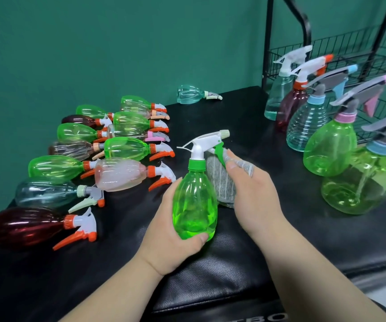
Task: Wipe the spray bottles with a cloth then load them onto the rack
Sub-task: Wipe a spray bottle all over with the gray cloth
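The left hand [175, 240] is wrapped round the lower belly of the green bottle [194, 201], thumb across its base, over the black table [233, 270]. The bottle is close to upright, its long axis running up and away, nozzle and trigger pointing right. There the right hand [254, 189] clutches a grey cloth [222, 180] against the bottle's right shoulder. The rack [326, 47] lies back and to the right, so the right hand is nearer it. The bottle is see-through bright green with a ribbed body and a white head.
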